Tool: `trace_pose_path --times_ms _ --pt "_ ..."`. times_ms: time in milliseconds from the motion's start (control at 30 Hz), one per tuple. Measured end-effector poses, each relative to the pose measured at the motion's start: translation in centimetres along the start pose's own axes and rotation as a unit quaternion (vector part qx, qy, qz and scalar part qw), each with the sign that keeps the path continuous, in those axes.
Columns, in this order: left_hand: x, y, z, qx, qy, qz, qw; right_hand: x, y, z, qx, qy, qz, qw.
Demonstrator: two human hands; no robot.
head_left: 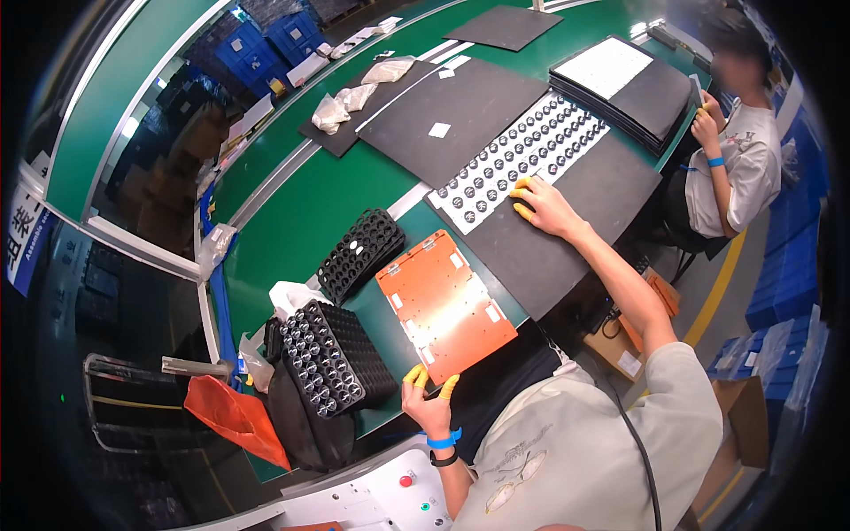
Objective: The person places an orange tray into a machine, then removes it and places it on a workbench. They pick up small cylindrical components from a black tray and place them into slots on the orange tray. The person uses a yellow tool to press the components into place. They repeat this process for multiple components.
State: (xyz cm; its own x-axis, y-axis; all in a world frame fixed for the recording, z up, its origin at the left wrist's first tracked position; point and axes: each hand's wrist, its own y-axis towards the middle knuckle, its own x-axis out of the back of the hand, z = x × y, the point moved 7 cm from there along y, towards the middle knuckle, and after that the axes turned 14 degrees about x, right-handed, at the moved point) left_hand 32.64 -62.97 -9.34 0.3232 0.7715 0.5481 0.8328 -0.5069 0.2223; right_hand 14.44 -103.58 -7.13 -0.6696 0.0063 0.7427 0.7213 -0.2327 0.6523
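An orange rectangular panel (447, 305) with hinge-like metal pieces and pale patches lies on the green bench in front of me. My left hand (428, 405), in yellow finger cots, grips its near left corner. To the right, my right hand (544, 205) reaches over a white sheet (467, 226) set with rows of small round black parts (491, 192). Its thumb and fingers, also in yellow cots, are apart at the sheet's near edge. Nothing shows between them. The sheet rests on a dark grey mat (567, 239).
Left of the panel stand a black tray of round cells (363, 252) and a taller stack of such trays (341, 358). An orange bag (235, 416) hangs by the bench corner. Bags of small parts (354, 96) and stacked mats (620, 88) lie farther back. A co-worker (735, 150) sits at right.
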Motion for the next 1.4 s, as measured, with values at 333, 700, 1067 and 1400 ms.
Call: trace_pose_path --times_ms 333,700,1067,1400 --pt "0.0 0.0 -0.1 0.003 0.01 0.004 1.0 -0.9 0.8 2.9 0.04 0.059 0.011 0.997" --pt "-0.1 0.1 0.2 0.012 0.006 0.007 1.0 -1.6 0.9 2.8 0.028 0.035 0.065 0.997" --pt "0.0 0.1 -0.1 -0.003 0.02 0.01 1.0 -1.4 1.1 3.3 0.034 0.03 0.074 0.996" --pt "0.0 0.1 -0.2 -0.007 0.008 0.003 1.0 -1.6 1.0 3.2 0.038 0.04 0.061 0.997"
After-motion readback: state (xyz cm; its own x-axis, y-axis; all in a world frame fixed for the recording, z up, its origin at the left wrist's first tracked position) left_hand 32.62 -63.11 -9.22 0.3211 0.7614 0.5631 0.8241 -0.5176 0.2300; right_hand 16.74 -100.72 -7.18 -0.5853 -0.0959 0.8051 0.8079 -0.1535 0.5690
